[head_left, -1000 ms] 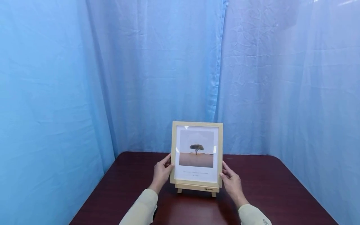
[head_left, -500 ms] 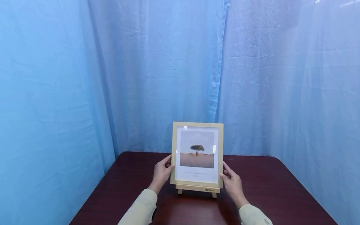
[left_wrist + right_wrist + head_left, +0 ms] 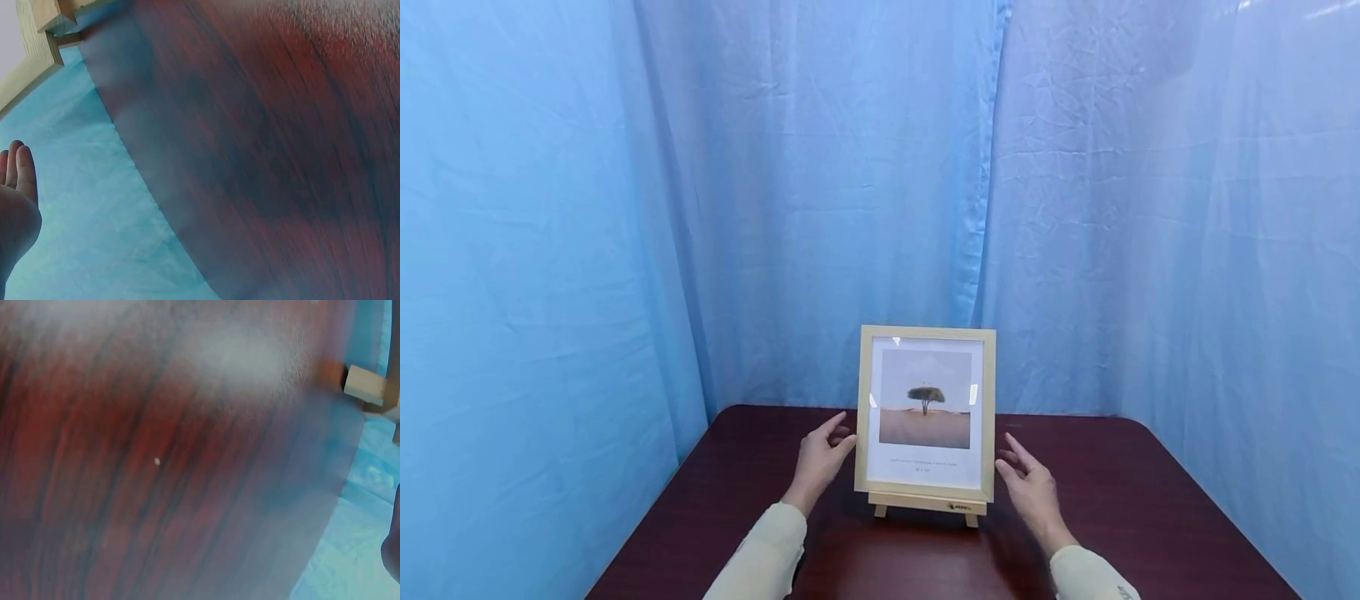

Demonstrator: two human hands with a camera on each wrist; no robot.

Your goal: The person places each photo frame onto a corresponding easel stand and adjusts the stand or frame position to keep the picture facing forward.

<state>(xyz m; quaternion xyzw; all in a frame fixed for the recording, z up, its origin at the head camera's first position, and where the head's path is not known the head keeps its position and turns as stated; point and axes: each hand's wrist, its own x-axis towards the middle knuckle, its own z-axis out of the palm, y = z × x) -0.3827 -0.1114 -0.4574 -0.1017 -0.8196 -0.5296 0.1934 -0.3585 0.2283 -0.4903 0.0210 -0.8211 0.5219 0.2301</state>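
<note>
A light wooden picture frame [image 3: 863, 400] with a print of a lone tree stands upright on a small wooden easel [image 3: 925, 502] in the head view. Just left of it is my left hand [image 3: 822, 458], fingers loosely extended, holding nothing. On the other side my right hand [image 3: 1030, 487] stands a little apart from the edge, its fingers also extended. The left wrist view catches a corner of the picture frame [image 3: 37, 62] and part of my left hand [image 3: 17, 194]. In the right wrist view, a piece of the easel [image 3: 365, 384] shows at the right edge; only a sliver of my right hand [image 3: 392, 550] appears.
The dark red-brown wooden table [image 3: 1120, 492] carries the easel near its middle. Blue curtains [image 3: 820, 208] hang behind the table and along both sides.
Both hands have let go of the picture frame's sides and moved outward, the left hand leftward and the right hand rightward. Frame and easel have stayed in place.
</note>
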